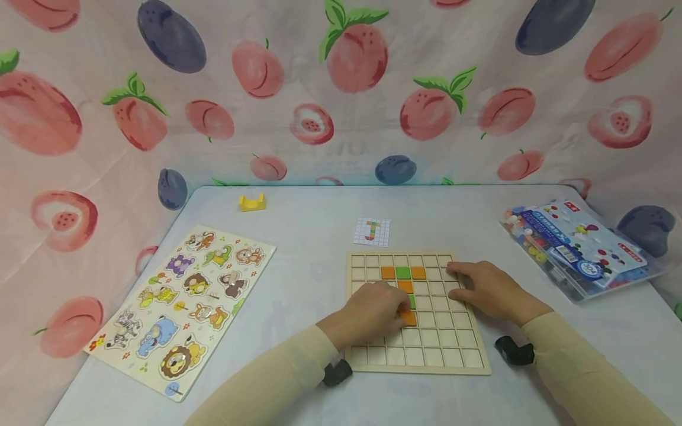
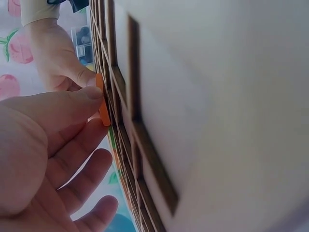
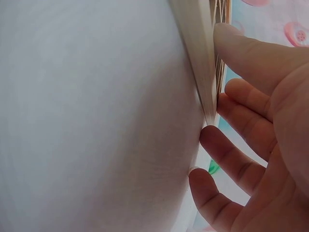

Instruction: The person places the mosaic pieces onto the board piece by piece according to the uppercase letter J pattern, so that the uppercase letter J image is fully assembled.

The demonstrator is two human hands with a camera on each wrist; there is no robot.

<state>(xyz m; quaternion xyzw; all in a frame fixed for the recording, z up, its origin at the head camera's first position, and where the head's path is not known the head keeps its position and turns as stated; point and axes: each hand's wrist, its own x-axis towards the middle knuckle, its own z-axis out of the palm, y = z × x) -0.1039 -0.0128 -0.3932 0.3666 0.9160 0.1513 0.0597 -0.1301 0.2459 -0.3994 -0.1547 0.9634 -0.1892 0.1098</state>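
The wooden grid board [image 1: 418,371] lies on the white table. Orange and green square tiles form a row near its top, with a column of tiles running down from the middle one. My left hand [image 1: 373,313] is over the board's middle; in the left wrist view its thumb and index finger pinch an orange tile [image 2: 102,99], tilted on edge at the grid. My right hand [image 1: 492,290] rests at the board's right edge with fingers relaxed. In the right wrist view that hand [image 3: 256,111] has its thumb on the board's rim [image 3: 198,53].
A small card [image 1: 372,232] with a coloured tile pattern lies behind the board. An animal puzzle board [image 1: 181,307] is at the left, a yellow piece [image 1: 252,203] at the back left, and a clear plastic case [image 1: 581,245] at the right.
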